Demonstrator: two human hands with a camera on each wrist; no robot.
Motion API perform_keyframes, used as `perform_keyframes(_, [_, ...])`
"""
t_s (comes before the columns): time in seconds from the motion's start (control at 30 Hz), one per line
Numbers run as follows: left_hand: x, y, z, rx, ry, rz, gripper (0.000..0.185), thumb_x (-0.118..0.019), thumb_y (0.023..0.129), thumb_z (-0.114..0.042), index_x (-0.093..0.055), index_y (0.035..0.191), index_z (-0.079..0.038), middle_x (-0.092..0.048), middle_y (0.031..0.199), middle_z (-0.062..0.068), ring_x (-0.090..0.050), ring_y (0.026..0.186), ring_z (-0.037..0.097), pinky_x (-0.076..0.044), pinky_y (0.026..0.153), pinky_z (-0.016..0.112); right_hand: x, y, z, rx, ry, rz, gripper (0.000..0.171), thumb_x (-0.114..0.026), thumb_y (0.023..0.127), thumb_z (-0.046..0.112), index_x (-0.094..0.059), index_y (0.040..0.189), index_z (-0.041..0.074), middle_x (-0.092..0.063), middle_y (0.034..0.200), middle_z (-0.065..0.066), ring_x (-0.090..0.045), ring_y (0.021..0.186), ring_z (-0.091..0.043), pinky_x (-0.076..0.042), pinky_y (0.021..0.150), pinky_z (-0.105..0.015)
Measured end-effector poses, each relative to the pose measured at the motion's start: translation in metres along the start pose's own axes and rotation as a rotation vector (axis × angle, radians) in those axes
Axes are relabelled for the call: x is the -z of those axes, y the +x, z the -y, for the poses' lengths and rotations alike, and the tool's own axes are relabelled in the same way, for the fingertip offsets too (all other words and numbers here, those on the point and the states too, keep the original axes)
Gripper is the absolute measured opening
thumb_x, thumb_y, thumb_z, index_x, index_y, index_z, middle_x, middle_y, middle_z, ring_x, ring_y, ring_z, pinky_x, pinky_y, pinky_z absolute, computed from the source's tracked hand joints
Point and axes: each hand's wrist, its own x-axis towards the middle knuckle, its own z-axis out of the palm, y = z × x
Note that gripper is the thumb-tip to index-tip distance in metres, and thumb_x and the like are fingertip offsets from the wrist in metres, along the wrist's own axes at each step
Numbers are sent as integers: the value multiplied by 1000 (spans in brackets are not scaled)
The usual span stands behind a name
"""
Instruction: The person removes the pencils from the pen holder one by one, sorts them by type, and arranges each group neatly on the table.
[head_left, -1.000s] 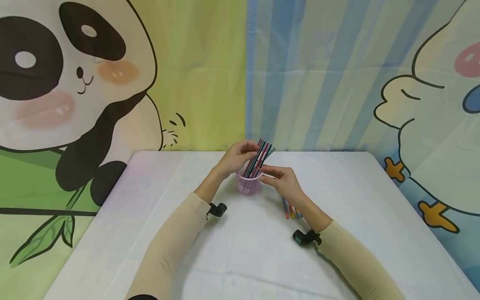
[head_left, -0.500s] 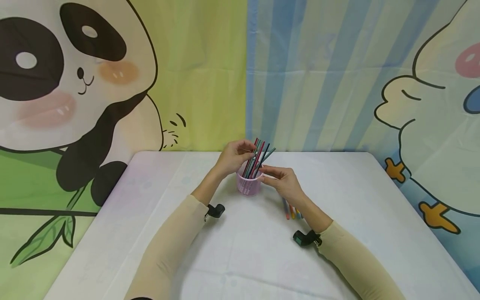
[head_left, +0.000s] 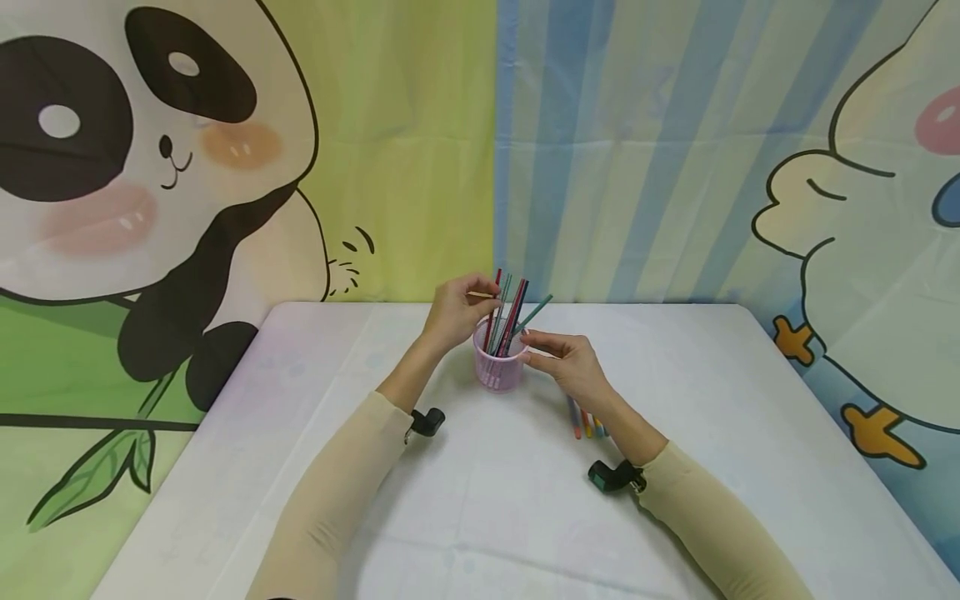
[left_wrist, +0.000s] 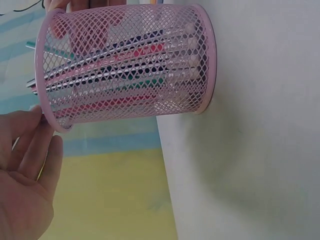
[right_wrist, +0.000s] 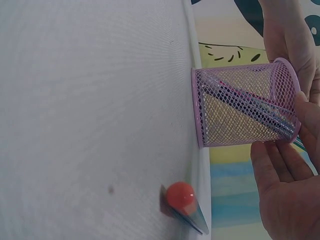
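white tabletop (head_left: 487, 517) | panda print (head_left: 225, 187) – left | cropped figure (head_left: 885, 308) – right, perhaps bird

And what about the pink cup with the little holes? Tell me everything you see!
The cup is purplish pink, round and open-topped, its wall a see-through mesh, perhaps metal, between a smooth rim and a base ring. It stands upright on the white table, with red, green and dark sticks leaning inside. The right hand holds it near the rim; opposite, the left hand pinches a red stick. Whether that hand touches the cup, I can't tell.
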Motion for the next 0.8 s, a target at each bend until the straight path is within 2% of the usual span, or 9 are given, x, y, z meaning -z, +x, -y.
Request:
perform_keyframes(0.3, [12, -2, -11, -45, -27, -41, 12, -76, 94, -1, -76, 104, -7, -77, 111, 17, -77, 100, 26, -63, 91, 34, 0, 0, 1, -7, -11, -1, 43, -80, 93, 15, -69, 129, -5, -64, 145, -14, -55, 142, -28, -47, 115, -42])
perform_keyframes(0.5, [20, -4, -26, -123, -64, -70, 16, -75, 95, -4, -78, 110, -5, -78, 112, 14, -77, 101, 25, -63, 90, 31, 1, 0, 0, -5, 3, 0, 45, -80, 93, 15, -68, 130, -6, -64, 145, -14, -55, 142, -27, -46, 116, -42])
perform_keyframes(0.63, [26, -6, -40, -198, -84, -137, 18, -75, 95, -7, -77, 113, -3, -79, 111, 13, -77, 100, 22, -62, 89, 28, 0, 0, 0, -8, 9, -3, 44, -80, 92, 14, -69, 130, -5, -65, 144, -12, -56, 141, -26, -50, 111, -32])
perform_keyframes(0.73, [34, -8, -50, -249, -126, -221, 19, -76, 95, -6, -77, 113, -1, -79, 110, 15, -78, 100, 22, -62, 88, 27, 0, 0, 0, -8, 12, -2, 42, -80, 92, 13, -70, 130, -4, -65, 143, -12, -56, 141, -27, -53, 106, -25])
perform_keyframes(0.8, [41, -10, -56, -280, -167, -278, 19, -76, 94, -5, -77, 113, 0, -78, 109, 17, -77, 100, 26, -62, 88, 28, 0, 0, 0, -6, 17, -2, 42, -80, 92, 13, -70, 130, -3, -66, 142, -13, -56, 141, -28, -54, 104, -24])
